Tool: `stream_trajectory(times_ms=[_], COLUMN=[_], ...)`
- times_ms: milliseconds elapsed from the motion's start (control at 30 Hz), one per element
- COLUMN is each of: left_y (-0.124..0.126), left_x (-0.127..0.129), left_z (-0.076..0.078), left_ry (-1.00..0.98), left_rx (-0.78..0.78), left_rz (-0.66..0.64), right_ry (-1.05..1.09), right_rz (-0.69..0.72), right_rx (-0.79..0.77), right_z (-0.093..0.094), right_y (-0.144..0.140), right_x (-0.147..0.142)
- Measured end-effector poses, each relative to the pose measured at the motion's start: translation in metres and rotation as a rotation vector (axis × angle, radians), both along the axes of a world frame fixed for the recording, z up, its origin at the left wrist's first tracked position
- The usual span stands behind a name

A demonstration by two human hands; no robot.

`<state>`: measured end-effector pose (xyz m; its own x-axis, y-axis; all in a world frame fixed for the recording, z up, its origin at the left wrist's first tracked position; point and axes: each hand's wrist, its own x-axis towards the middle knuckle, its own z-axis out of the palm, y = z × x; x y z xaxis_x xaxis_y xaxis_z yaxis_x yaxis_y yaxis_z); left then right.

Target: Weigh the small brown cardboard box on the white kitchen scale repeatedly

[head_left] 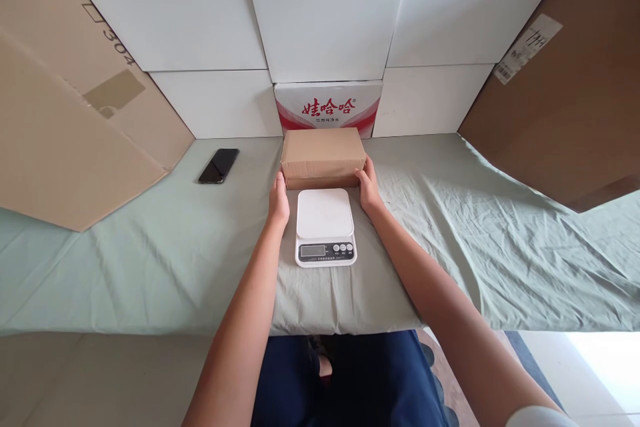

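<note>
Lying far to the left near the back edge of the table [150, 260]: a phone [219, 165], face up and well clear of the action, out of the way of both arms. Leaning in behind it, a big brown sheet of cardboard [65, 127], walling off the left side.

Moving toward the middle: left hand [279, 200] pressing flat against the left end of the cardboard box [323, 157], fingers wrapped to the side wall, thumb on the near face. Gripping by squeeze rather than from beneath, it seems, since the box is sitting low on the cloth toward the back edge, just in front of a red-and-white carton [327, 109].

Sitting just in front of the box, almost touching it: a white kitchen scale [325, 227], display turned toward the near edge so as to be readable, platform bare.

Then the right hand [369, 185], mirroring the left, clamping the right end of the box, palm inward. Both hands working as a pair, holding the box level between them.

Closing off the right, another brown cardboard panel [560, 100] with a label.
</note>
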<state>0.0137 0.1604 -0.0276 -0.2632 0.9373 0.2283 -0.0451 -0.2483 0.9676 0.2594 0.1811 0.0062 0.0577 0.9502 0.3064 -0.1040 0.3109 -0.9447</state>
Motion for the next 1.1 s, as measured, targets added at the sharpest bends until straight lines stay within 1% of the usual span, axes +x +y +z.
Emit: stream_trajectory(times_ms=[167,333,533,800,1000,1100], left_y=[-0.0006,-0.0020,-0.0014,-0.0015,-0.0038,-0.0033], left_x=[0.0009,0.0016,0.0001,0.0014,0.0031,0.0027], left_z=[0.0006,0.0026,0.0024,0.0021,0.0046,0.0049], left_ry=[-0.004,-0.013,-0.008,0.002,-0.005,-0.010], left_rx=[0.012,0.008,0.024,-0.002,-0.024,-0.012], left_rz=[0.006,0.020,0.003,0.011,0.028,0.017], right_ry=[0.004,-0.013,-0.031,-0.032,0.039,0.085], right_rz=[0.013,-0.007,-0.011,-0.009,0.003,0.006], right_rx=[0.011,0.017,0.022,0.038,0.008,-0.038], right_z=[-0.0006,-0.0013,0.0007,-0.0014,-0.0045,-0.0087], right_y=[-0.0005,0.0001,-0.0010,0.0005,0.0026,0.0054], right_x=[0.0003,0.0002,0.0001,0.0008,0.0009,0.0018])
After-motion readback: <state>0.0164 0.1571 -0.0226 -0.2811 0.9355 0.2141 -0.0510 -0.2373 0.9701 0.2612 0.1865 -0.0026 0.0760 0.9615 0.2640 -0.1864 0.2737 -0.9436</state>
